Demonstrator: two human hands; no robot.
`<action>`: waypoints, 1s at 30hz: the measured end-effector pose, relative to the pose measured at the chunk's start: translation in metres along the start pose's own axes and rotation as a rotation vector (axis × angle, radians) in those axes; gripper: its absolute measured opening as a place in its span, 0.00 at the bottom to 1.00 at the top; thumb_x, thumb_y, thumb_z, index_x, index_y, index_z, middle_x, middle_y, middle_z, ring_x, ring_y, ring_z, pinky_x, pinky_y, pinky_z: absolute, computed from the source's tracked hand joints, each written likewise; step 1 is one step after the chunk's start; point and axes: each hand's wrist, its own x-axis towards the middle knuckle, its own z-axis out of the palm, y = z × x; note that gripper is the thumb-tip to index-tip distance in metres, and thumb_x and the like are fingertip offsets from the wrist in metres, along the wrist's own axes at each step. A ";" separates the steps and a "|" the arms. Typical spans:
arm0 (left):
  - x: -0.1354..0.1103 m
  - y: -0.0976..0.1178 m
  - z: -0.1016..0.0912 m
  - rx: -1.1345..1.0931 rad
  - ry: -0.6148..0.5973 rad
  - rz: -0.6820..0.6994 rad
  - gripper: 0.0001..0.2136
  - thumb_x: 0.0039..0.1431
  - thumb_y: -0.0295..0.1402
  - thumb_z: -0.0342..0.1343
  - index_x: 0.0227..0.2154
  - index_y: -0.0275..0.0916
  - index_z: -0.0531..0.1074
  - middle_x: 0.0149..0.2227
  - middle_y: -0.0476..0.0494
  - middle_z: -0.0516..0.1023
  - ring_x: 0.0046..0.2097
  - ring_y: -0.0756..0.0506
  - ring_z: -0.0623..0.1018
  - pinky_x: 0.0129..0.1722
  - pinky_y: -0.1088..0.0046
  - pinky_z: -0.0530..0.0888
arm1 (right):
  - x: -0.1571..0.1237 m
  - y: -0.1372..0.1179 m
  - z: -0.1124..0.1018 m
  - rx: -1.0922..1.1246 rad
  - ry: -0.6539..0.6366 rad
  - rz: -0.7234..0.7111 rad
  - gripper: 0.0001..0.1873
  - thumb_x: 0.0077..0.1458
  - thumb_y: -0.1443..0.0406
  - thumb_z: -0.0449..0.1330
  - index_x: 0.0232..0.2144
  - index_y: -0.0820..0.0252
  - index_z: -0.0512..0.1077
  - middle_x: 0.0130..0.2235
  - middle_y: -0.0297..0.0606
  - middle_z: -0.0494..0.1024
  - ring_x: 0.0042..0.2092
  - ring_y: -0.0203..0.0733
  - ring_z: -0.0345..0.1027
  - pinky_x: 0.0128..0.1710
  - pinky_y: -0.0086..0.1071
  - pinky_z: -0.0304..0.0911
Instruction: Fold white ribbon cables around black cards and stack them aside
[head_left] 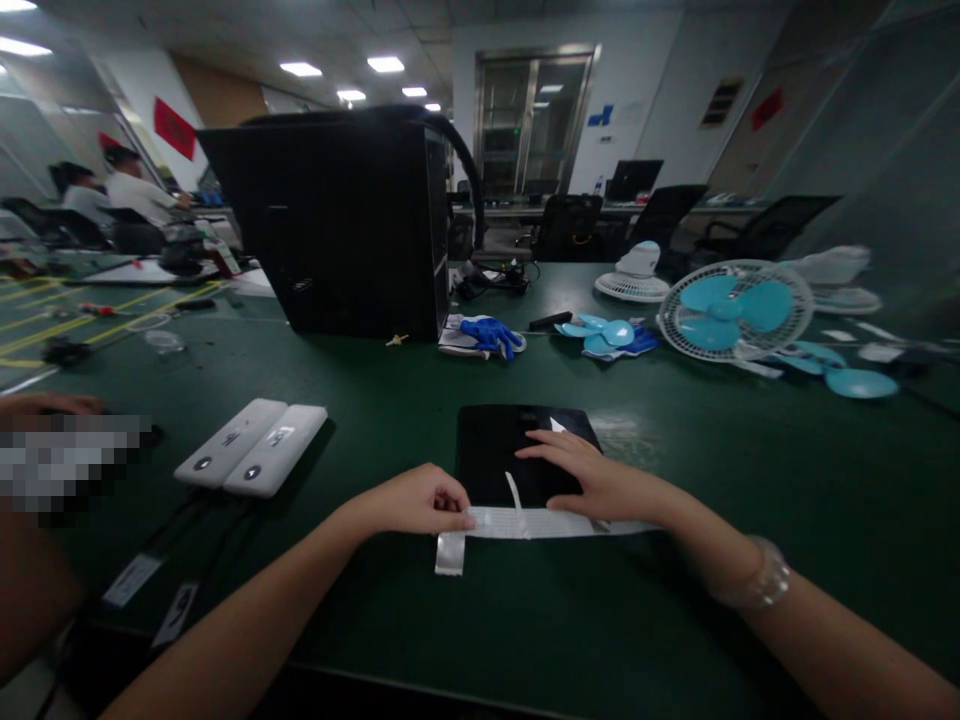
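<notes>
A glossy black flat panel (487,450) lies on the green table, and a long white strip (540,523) runs along its near edge. My left hand (424,503) is closed, its thumb and fingers pinching the strip's left end. Just below those fingers a short silvery tab (450,555) hangs toward me. My right hand (592,475) is open with fingers spread over the panel's right side, its thumb low by the strip. A thin, narrow white sliver (513,490) stands up from the strip between my hands. What lies under my right palm is hidden.
Two white power banks (255,447) with cables lie to the left, near another person's hand (52,403). A big black case (330,230) stands behind. Blue gloves (491,335), a fan blade (600,331) and a round fan (735,310) occupy the back right.
</notes>
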 end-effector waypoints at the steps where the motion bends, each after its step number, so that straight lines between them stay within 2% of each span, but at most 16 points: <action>1: 0.000 0.000 0.000 -0.004 -0.006 0.006 0.15 0.58 0.44 0.55 0.35 0.37 0.77 0.28 0.47 0.75 0.29 0.51 0.72 0.28 0.77 0.64 | 0.002 -0.004 0.001 0.012 -0.012 -0.004 0.36 0.53 0.52 0.59 0.62 0.45 0.56 0.67 0.35 0.45 0.67 0.53 0.35 0.62 0.52 0.40; 5: 0.000 0.000 -0.001 -0.017 -0.018 0.014 0.16 0.58 0.44 0.55 0.35 0.36 0.78 0.29 0.47 0.76 0.29 0.50 0.72 0.28 0.77 0.65 | 0.005 -0.011 0.004 0.025 -0.044 -0.018 0.37 0.54 0.51 0.57 0.64 0.44 0.53 0.68 0.33 0.42 0.67 0.51 0.33 0.63 0.51 0.39; 9: 0.000 0.001 -0.001 -0.050 0.005 0.018 0.14 0.58 0.43 0.55 0.34 0.36 0.78 0.29 0.47 0.76 0.29 0.51 0.71 0.27 0.77 0.64 | -0.003 -0.016 -0.003 0.021 -0.036 0.010 0.41 0.54 0.47 0.56 0.66 0.46 0.49 0.68 0.34 0.42 0.67 0.54 0.35 0.63 0.52 0.41; 12: 0.000 0.002 -0.001 -0.121 0.061 -0.019 0.13 0.58 0.42 0.56 0.34 0.36 0.77 0.29 0.47 0.76 0.29 0.51 0.72 0.27 0.77 0.65 | -0.011 -0.023 -0.012 0.045 0.003 0.036 0.37 0.55 0.45 0.53 0.63 0.48 0.55 0.65 0.37 0.53 0.63 0.53 0.47 0.59 0.49 0.50; 15: 0.001 0.004 -0.002 -0.188 0.150 -0.073 0.14 0.58 0.42 0.55 0.36 0.36 0.77 0.32 0.46 0.76 0.32 0.50 0.73 0.30 0.76 0.67 | -0.015 -0.029 -0.016 0.081 0.017 0.083 0.30 0.59 0.46 0.49 0.59 0.50 0.61 0.54 0.39 0.69 0.53 0.48 0.63 0.50 0.44 0.61; 17: 0.003 0.004 -0.001 -0.214 0.199 -0.111 0.14 0.58 0.42 0.55 0.37 0.36 0.76 0.34 0.46 0.76 0.34 0.49 0.74 0.32 0.74 0.68 | -0.013 -0.030 -0.014 0.062 0.026 0.125 0.28 0.60 0.47 0.48 0.58 0.52 0.61 0.47 0.39 0.74 0.45 0.46 0.68 0.44 0.42 0.64; 20: 0.006 0.002 0.001 -0.210 0.274 -0.153 0.16 0.57 0.41 0.56 0.44 0.37 0.73 0.32 0.47 0.75 0.33 0.49 0.74 0.33 0.73 0.68 | -0.008 -0.027 -0.006 -0.016 0.091 0.121 0.25 0.61 0.53 0.48 0.57 0.53 0.60 0.44 0.39 0.74 0.43 0.44 0.68 0.42 0.40 0.63; 23: 0.007 0.000 0.003 -0.133 0.363 -0.164 0.19 0.57 0.41 0.56 0.50 0.41 0.68 0.29 0.51 0.74 0.32 0.49 0.73 0.33 0.73 0.68 | -0.002 -0.021 0.002 -0.122 0.146 0.015 0.19 0.63 0.60 0.47 0.55 0.52 0.63 0.49 0.39 0.71 0.45 0.43 0.66 0.44 0.40 0.62; 25: 0.006 0.000 0.003 -0.045 0.387 -0.169 0.17 0.59 0.41 0.54 0.49 0.42 0.68 0.31 0.51 0.74 0.33 0.49 0.74 0.33 0.73 0.68 | 0.001 -0.017 0.006 -0.208 0.152 -0.051 0.19 0.63 0.63 0.45 0.54 0.50 0.66 0.49 0.39 0.69 0.43 0.41 0.66 0.42 0.39 0.61; 30: 0.005 0.003 0.003 0.140 0.365 -0.187 0.15 0.63 0.40 0.47 0.51 0.46 0.68 0.36 0.49 0.76 0.34 0.49 0.73 0.32 0.73 0.66 | 0.002 -0.007 0.009 -0.314 0.165 -0.135 0.21 0.64 0.61 0.47 0.58 0.46 0.65 0.44 0.40 0.68 0.37 0.38 0.64 0.35 0.34 0.60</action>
